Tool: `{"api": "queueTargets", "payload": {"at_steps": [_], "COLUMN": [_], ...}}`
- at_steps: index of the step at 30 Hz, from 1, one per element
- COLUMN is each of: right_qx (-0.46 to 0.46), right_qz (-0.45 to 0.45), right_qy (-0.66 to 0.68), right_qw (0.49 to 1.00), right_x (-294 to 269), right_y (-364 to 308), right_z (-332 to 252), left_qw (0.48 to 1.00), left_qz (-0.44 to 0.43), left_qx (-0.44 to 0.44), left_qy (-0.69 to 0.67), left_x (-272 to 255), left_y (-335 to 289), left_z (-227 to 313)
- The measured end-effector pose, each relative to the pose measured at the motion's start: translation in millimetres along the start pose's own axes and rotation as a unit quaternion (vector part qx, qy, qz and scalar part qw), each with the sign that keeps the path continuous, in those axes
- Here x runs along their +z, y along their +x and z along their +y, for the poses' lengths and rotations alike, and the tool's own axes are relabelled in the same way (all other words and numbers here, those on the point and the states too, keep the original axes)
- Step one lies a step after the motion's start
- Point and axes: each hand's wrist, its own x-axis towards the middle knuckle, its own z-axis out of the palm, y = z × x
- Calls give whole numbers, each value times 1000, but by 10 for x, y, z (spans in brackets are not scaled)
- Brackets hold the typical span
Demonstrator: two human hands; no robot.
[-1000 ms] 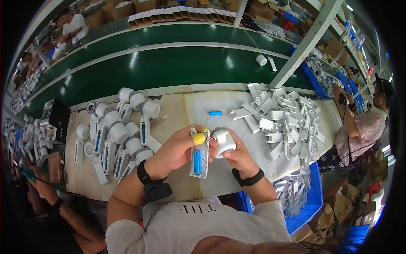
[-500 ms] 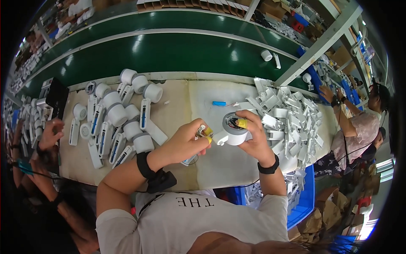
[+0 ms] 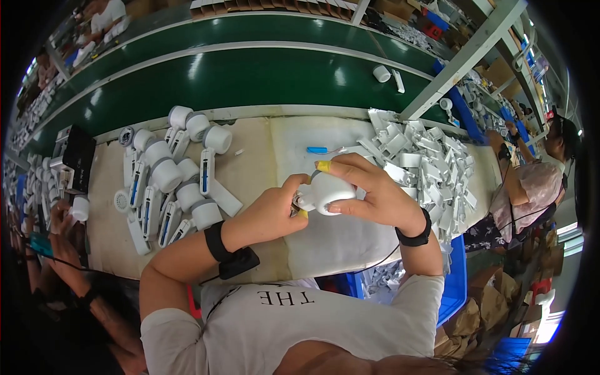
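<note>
My right hand (image 3: 375, 197) is closed around a white, rounded plastic housing (image 3: 334, 190) with a short neck pointing left; its open end is turned out of sight. My left hand (image 3: 275, 203) is pinched at the neck, and a small greyish part shows between its fingers, too hidden to name. Yellow tape wraps fingertips on both hands. Beyond them on the table lies a small blue piece (image 3: 317, 150) with a thin wire. To the left lie white handled units (image 3: 165, 175) with round heads and blue strips; to the right is a heap of white plastic pieces (image 3: 425, 169).
A blue bin (image 3: 459, 275) of white parts stands below the table's right edge. Past the table runs a green conveyor (image 3: 262, 78), carrying a white cup-shaped part (image 3: 381, 74). A black box (image 3: 74, 159) stands at left. Co-workers sit on both sides; a metal post (image 3: 462, 59) rises at right.
My right hand has turned the housing over, so its smooth white back now shows instead of the open, grey-rimmed end. My left hand has come up against its neck.
</note>
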Motion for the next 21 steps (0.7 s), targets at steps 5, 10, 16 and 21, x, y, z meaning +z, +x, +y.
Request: {"api": "queueTargets", "payload": {"at_steps": [5,10,16,21], "right_qx": [43,-65,47,173], "right_qz": [13,86,70,204], "right_qy": [-18,1,191,-345], "right_qw": [999,994,978,900], "right_x": [38,287,398,-89], "right_y": [34,22,-182,-532], "right_z": [-57,338,470,913], "left_qw": [1000,1000,978,906], "left_qz": [5,-13,-107,60], "left_qx": [10,-22,-111,-61], "left_qy": [20,-1,-143,-414], "left_x": [38,26,-2,-200], "left_y": [15,-8,-84,-32], "left_z": [-29,-55,-90,-200]}}
